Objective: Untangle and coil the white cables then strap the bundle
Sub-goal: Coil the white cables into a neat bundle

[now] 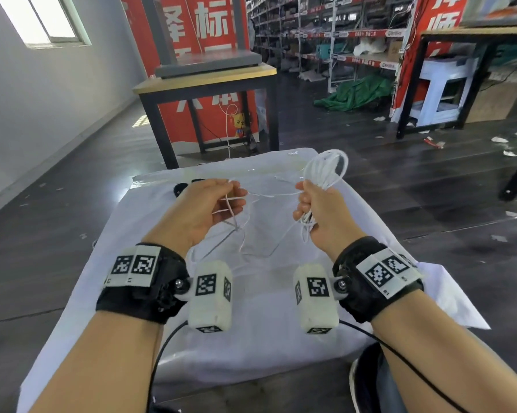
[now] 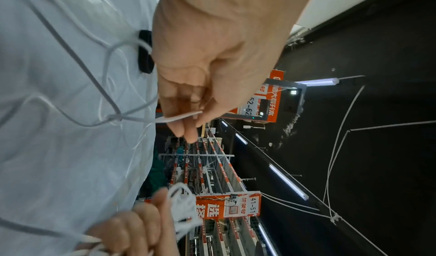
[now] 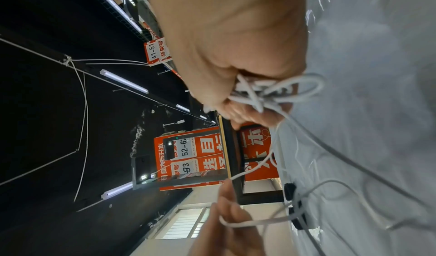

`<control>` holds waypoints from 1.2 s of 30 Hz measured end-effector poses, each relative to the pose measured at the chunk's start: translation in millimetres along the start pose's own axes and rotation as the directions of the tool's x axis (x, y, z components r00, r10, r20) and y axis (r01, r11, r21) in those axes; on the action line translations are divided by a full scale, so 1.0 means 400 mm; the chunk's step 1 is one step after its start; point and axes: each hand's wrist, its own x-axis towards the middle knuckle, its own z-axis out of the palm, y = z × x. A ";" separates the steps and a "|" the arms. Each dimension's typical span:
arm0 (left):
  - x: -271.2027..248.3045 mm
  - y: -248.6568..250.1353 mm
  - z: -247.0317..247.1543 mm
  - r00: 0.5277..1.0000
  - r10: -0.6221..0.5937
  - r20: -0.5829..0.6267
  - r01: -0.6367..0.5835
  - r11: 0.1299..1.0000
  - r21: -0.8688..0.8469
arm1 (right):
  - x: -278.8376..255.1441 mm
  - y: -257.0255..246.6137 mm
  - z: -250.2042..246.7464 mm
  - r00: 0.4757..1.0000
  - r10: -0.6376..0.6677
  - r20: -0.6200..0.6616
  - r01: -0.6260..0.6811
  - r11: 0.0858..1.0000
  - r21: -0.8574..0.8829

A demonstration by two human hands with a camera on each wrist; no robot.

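My right hand (image 1: 310, 201) is raised over the table, its fingers curled tight round a coil of white cable (image 1: 327, 169) whose loops stick up above the fist. The same fist (image 3: 238, 92) shows in the right wrist view with loops (image 3: 295, 90) bunched at the fingers. My left hand (image 1: 221, 201) pinches a loose strand of the cable (image 1: 231, 204) between thumb and fingers; the pinch (image 2: 188, 116) is plain in the left wrist view. Slack cable (image 1: 257, 248) hangs from both hands in a tangle down to the table.
The table is draped in a white plastic sheet (image 1: 191, 338). Black straps (image 1: 181, 187) lie on it beyond my left hand. A dark-framed wooden table (image 1: 209, 81) stands ahead, with shelving racks (image 1: 325, 34) at the back right.
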 end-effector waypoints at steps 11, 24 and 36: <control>-0.035 0.026 0.041 0.939 0.282 0.198 -0.334 0.888 0.317 | -0.050 0.038 0.023 0.840 0.392 0.376 -0.096 0.788 -0.608; -0.005 -0.021 0.057 0.995 -0.010 0.097 -0.025 0.937 0.348 | -0.041 0.045 0.023 0.864 0.302 0.402 0.012 0.787 -0.617; -0.018 -0.017 0.063 0.995 0.070 0.077 -0.103 0.754 0.648 | -0.052 0.052 0.020 0.830 0.319 0.458 0.115 0.705 -0.700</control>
